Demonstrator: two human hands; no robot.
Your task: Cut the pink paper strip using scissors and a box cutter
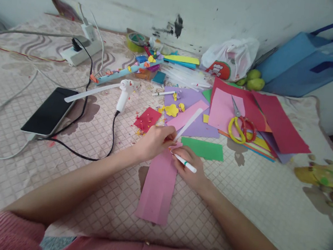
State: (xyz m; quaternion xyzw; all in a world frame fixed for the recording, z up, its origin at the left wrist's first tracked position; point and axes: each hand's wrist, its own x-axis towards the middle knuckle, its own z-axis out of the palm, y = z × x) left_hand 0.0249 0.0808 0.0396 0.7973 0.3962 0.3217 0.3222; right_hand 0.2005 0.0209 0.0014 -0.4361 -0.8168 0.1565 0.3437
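Near the table's middle, my left hand [157, 141] has its fingers pinched together at the top of a long pink paper strip [159, 192]. What is between those fingertips is too small to make out. A translucent white stick [191, 120] slants up and away from them, and whether it is held or just lying there I cannot tell. My right hand [190, 170] is closed around a white marker pen [190, 166] with a green band, tip toward the left fingers. Just beyond the right hand lies a green paper rectangle [204, 149].
On the left are a corded glue gun [124, 94], a black tablet [49, 111] and a power strip [80, 53]. Scissors [238, 125] rest on coloured paper [284, 122] at right. Yellow paper flowers [171, 110] and a decorated blue strip [121, 71] lie farther back.
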